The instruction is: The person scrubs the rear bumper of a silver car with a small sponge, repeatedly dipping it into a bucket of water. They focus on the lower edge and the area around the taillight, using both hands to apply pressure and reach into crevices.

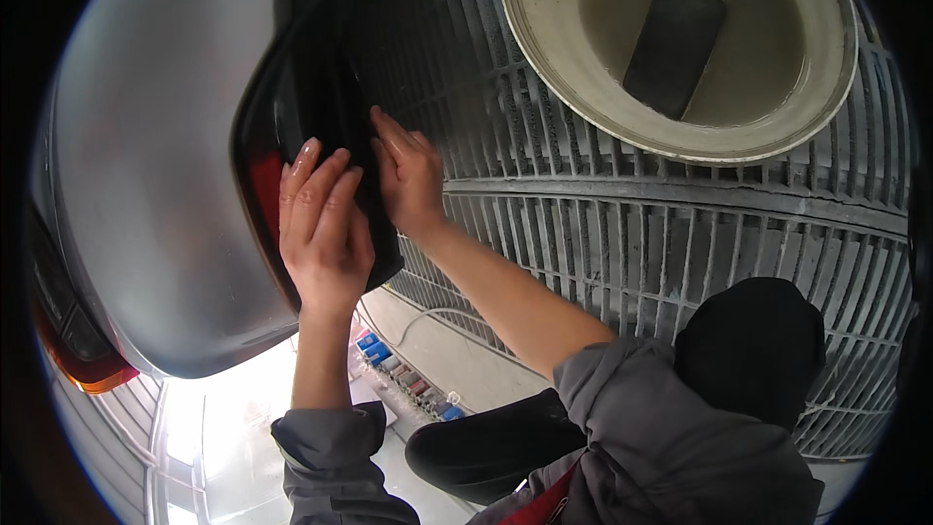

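Note:
My left hand (324, 233) lies over the black lower trim (299, 87) of a car's rear bumper, beside a red reflector (267, 179). Its wet-looking fingers are slightly apart, and I see nothing in them; the palm is hidden. At the trim's lower edge is my right hand (410, 171), fingers stretched along the black plastic. Whether those fingers pinch the edge or hold something thin cannot be told. Above the trim, the bumper's smooth grey panel (168, 124) curves away to the left.
A whitish bucket (528, 58) of murky water stands on the steel floor grating (583, 233), with a dark rectangular block (674, 47) partly in the water. An orange-and-dark lamp (95, 372) sits at far left. Small items (415, 379) line the floor behind a hose (430, 312).

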Demonstrator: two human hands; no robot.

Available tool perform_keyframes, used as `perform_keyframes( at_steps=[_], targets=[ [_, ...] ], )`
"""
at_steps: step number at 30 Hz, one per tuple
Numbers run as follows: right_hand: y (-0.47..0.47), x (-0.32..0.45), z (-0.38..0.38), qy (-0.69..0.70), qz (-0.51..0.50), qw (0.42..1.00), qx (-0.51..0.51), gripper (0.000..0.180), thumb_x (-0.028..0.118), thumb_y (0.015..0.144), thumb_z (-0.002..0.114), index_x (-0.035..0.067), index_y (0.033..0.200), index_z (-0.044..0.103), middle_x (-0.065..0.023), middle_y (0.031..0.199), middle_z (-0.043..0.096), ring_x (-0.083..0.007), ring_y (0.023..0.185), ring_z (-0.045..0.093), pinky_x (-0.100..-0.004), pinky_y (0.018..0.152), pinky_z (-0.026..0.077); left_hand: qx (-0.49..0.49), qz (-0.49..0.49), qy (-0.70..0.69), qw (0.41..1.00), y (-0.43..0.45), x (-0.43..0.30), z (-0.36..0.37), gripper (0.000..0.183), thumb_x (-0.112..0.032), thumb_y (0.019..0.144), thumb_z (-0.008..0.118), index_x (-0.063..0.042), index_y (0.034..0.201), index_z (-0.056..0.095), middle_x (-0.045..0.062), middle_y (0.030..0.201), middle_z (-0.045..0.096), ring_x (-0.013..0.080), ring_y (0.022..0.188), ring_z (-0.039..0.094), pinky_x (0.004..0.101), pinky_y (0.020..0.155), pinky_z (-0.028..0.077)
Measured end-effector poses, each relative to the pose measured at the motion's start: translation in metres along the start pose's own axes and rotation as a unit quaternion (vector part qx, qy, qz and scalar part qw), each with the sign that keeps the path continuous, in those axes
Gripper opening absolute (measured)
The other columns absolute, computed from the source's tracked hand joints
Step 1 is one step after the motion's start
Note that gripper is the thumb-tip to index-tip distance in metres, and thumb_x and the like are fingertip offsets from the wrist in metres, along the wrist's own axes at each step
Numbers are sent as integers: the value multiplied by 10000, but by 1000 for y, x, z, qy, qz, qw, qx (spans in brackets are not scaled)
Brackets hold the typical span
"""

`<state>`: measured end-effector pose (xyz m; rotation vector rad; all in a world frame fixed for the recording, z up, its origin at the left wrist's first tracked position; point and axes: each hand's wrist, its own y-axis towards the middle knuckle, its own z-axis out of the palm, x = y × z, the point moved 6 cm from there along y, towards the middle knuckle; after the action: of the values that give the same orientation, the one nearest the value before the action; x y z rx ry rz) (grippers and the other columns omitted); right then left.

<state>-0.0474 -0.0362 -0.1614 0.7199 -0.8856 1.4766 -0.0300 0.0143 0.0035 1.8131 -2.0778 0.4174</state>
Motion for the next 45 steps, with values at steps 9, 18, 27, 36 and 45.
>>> perform_keyframes(
  at_steps=[9, 18, 27, 36, 45],
  targets=[
    [22, -5, 4, 8, 12, 1000, -1, 398, 46, 968, 684, 133, 1355, 713, -185, 1193, 749, -343, 951, 739, -429, 871, 593, -3, 6, -1, 1000, 5, -3, 3, 328, 117, 793, 629, 14, 1070, 771, 139, 1235, 737, 365, 1343, 619, 553, 1169, 453],
    [-11, -6, -3, 39, 24, 999, 28, 396, 25, 974, 654, 95, 1361, 704, -217, 1125, 756, -380, 945, 719, -465, 859, 581, 2, -6, -4, 1000, 1, 1, 1, 327, 110, 804, 627, 10, 1078, 776, 145, 1248, 737, 366, 1355, 610, 562, 1168, 449],
    [3, 4, -5, -22, 0, 1000, -11, 365, -8, 959, 635, 40, 1312, 715, -192, 1162, 756, -376, 942, 712, -452, 869, 568, 1, 7, -4, 1000, 7, -3, 3, 322, 103, 805, 625, 12, 1076, 774, 151, 1251, 733, 371, 1345, 617, 556, 1165, 452],
    [7, 7, -6, -38, -17, 999, 4, 366, 10, 959, 615, 14, 1316, 698, -166, 1244, 735, -370, 964, 718, -446, 865, 577, 0, 9, -13, 1000, 9, -2, 5, 342, 99, 798, 619, 17, 1095, 768, 151, 1268, 725, 378, 1356, 605, 553, 1174, 443],
    [15, 9, -4, -23, -1, 1000, -5, 353, 15, 980, 590, 19, 1314, 705, -206, 1234, 735, -412, 1009, 715, -468, 909, 560, -12, 9, -4, 1000, 10, -4, 6, 338, 116, 806, 615, 15, 1088, 769, 151, 1243, 734, 370, 1336, 622, 550, 1164, 454]
  ],
)
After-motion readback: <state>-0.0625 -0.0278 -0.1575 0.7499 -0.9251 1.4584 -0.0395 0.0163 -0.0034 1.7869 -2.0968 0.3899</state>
